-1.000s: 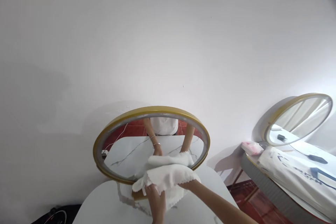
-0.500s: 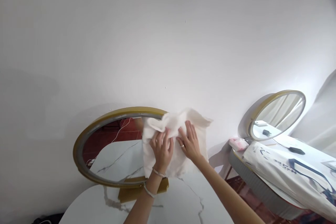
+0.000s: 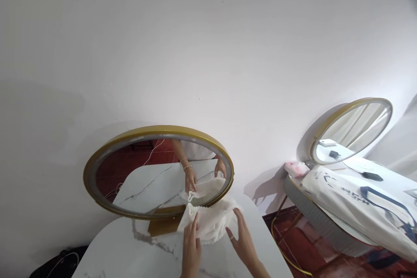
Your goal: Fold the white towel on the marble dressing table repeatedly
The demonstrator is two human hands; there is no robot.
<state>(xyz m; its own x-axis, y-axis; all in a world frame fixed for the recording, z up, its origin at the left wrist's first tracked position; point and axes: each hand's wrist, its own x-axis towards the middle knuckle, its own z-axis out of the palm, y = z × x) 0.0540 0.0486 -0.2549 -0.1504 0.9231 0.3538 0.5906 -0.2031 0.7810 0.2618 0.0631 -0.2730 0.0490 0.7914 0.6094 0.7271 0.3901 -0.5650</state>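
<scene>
A white cloth (image 3: 213,223) lies bunched on the marble-patterned table, against the lower right rim of a gold-framed oval mirror (image 3: 159,129). My left hand (image 3: 191,243) is at the cloth's left side, its fingers stretched out and touching the fabric. At the right edge of the cloth is my right hand (image 3: 243,241), thumb and fingers apart, a ring on one finger. Both hands and the cloth are reflected in the mirror glass. The mirror's brown-gold base (image 3: 166,223) shows beneath its frame.
The marble-patterned table (image 3: 130,256) stands against a white wall. On the right, a second table bears another oval mirror (image 3: 353,130), a pink-and-white tissue pack (image 3: 296,168), a printed white bag (image 3: 352,204) and a black device (image 3: 372,176). A yellow cable (image 3: 286,258) runs along the red floor.
The cloth has come down off the mirror's right side onto the table and is more bunched. Both hands have moved down with it, and the mirror's right part is uncovered.
</scene>
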